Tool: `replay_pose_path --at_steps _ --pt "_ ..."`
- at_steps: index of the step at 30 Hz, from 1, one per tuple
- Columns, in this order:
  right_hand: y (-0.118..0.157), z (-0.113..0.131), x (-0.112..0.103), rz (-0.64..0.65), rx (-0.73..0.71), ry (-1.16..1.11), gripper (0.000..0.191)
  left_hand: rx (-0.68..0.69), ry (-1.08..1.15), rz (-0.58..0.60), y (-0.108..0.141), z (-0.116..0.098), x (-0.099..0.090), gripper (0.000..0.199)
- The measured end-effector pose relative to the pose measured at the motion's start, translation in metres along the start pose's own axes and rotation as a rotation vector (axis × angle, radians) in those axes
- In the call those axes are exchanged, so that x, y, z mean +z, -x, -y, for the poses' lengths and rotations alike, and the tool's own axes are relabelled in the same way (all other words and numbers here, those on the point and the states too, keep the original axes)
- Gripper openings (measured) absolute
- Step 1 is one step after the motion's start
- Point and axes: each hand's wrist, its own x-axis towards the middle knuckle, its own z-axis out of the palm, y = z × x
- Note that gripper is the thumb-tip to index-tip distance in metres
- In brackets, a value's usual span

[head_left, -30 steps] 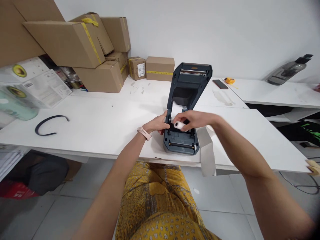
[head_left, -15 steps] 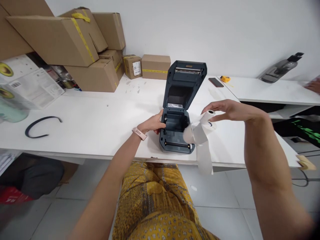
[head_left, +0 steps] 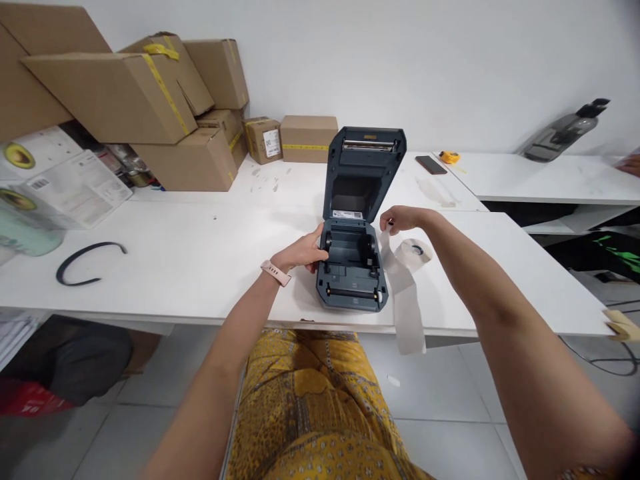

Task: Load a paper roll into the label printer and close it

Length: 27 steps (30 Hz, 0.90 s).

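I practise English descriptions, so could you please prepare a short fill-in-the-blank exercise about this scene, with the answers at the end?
1. The lid of the printer is not closed but ____.
2. The pale pink wristband is worn near the person's ____ hand, which grips the side of the printer.
3. The wide white roll lies on the table to the ____ of the printer.
4. The tape on the cardboard boxes is coloured ____.

Missing words: open; left; right; yellow.
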Motion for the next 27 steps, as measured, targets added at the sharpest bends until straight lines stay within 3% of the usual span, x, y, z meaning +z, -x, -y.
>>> replay_pose_path --at_steps 5,9,12,15,18,21,24,27 --pt "0.003 -0.005 0.004 -0.017 -0.039 -0.087 0.036 -0.004 0.016 0.012 -0.001 0.001 0.000 0.113" --pt "0.047 -0.037 0.011 -0.206 -0.145 -0.526 0.055 -0.026 0.038 0.009 -0.001 0.002 0.000 0.116" --pt "0.090 -0.071 0.036 -0.346 -0.054 -0.751 0.057 -0.007 0.032 0.015 -0.002 0.003 -0.001 0.116" --pt "0.121 -0.088 0.072 -0.251 -0.057 -0.861 0.067 -0.002 0.037 0.019 -0.003 0.006 -0.001 0.116" --pt "0.131 -0.078 0.104 -0.134 -0.120 -0.886 0.080 -0.008 0.036 0.015 -0.005 0.009 -0.002 0.116" --pt "0.125 -0.055 0.122 -0.203 -0.107 -0.894 0.089 -0.012 0.027 0.008 -0.006 0.011 -0.002 0.115" --pt "0.120 -0.040 0.125 -0.290 -0.081 -0.842 0.092 -0.010 0.031 0.003 -0.005 0.011 -0.001 0.115" --pt "0.127 -0.031 0.115 -0.289 -0.173 -0.642 0.090 -0.018 0.036 0.010 -0.004 0.011 -0.002 0.117"
